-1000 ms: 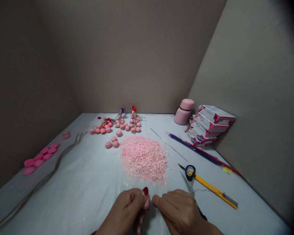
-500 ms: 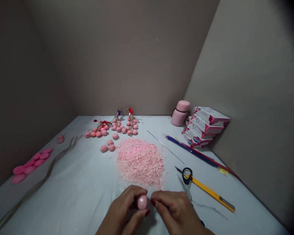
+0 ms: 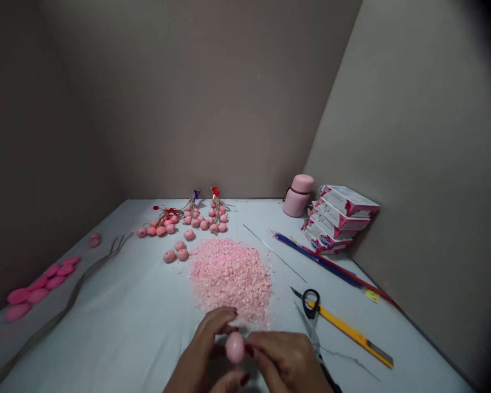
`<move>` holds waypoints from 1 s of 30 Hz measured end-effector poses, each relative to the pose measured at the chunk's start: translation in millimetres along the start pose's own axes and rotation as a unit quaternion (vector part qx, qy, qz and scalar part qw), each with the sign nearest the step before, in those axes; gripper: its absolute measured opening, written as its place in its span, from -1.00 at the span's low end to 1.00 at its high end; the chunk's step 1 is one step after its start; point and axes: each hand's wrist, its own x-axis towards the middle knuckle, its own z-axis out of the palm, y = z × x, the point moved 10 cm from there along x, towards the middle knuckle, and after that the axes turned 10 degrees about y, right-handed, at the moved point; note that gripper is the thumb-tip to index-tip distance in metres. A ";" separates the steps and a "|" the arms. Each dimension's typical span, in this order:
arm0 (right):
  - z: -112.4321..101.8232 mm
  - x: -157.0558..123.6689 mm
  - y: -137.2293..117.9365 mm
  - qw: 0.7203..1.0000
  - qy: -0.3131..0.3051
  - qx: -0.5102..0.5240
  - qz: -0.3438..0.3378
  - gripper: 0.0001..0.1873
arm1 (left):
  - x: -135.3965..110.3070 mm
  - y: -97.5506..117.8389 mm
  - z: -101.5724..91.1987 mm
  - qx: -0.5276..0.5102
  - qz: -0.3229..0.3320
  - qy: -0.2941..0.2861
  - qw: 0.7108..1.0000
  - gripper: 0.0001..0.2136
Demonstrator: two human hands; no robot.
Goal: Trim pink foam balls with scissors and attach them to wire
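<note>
A smooth, slightly oval pink ball [image 3: 234, 348] is between my two hands at the front of the table. My left hand [image 3: 207, 355] curves around its left side. Its forefinger and thumb are spread apart above and below the ball, with gaps showing; any fingers behind it are hidden. My right hand [image 3: 284, 357] is closed in a pinch, fingertips against the ball's right side. Whether something thin is in that pinch is hidden. Just beyond my hands lies a heap of pink flakes [image 3: 231, 278].
Scissors [image 3: 311, 305] and a yellow craft knife [image 3: 346, 327] lie to the right, near a thin metal rod [image 3: 274, 252]. Stacked boxes [image 3: 339, 218] and a pink flask [image 3: 298, 195] stand behind. Loose pink balls [image 3: 182, 254], tied bunches [image 3: 216, 215], brown strands [image 3: 79, 281] and flat pink pieces [image 3: 39, 295] lie leftward.
My left forefinger and thumb have spread away from the ball. My right fingertips, apart from it before, have come to its side. The view has tilted up slightly.
</note>
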 end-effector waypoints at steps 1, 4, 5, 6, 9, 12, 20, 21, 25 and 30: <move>0.2 0.5 2.6 0.999 -0.017 0.022 0.030 -0.59 | -0.9 8.5 1.8 0.022 0.031 -0.008 0.999 -0.71; -2.2 -0.2 -3.9 0.999 -0.017 0.019 0.021 -0.64 | -2.7 7.1 7.6 0.039 0.000 -0.030 0.999 -0.83; -3.4 -1.7 -9.7 1.000 -0.005 -0.005 -0.012 -0.65 | -3.0 1.0 8.3 0.017 -0.036 -0.029 0.999 -0.80; -4.3 -4.1 -15.7 0.998 0.008 -0.032 -0.049 -0.67 | -3.7 -6.7 9.9 -0.012 -0.078 -0.031 0.996 -0.75; -3.1 -11.0 -22.4 0.991 0.028 -0.077 -0.102 -0.68 | -9.6 -30.9 19.6 -0.073 -0.202 -0.061 0.975 -0.58; -2.1 -9.1 -10.7 0.999 0.011 -0.021 -0.038 -0.71 | -5.1 -27.0 13.1 -0.112 -0.177 -0.023 0.978 -0.57; 1.1 -7.4 -7.3 1.000 -0.011 0.016 -0.009 -0.71 | -4.4 -15.4 12.7 -0.121 -0.116 -0.020 0.986 -0.69; 0.1 -8.0 -9.0 1.000 -0.006 0.008 -0.020 -0.71 | -5.4 -19.5 16.1 -0.156 -0.138 -0.029 0.978 -0.65; -5.4 -7.3 -6.1 1.000 0.011 -0.002 -0.011 -0.71 | -3.1 -16.9 15.6 -0.172 -0.108 -0.020 0.979 -0.61; -6.0 -5.6 -6.3 1.000 0.013 0.019 -0.006 -0.70 | -5.8 -17.9 21.3 -0.124 -0.142 -0.053 0.981 -0.68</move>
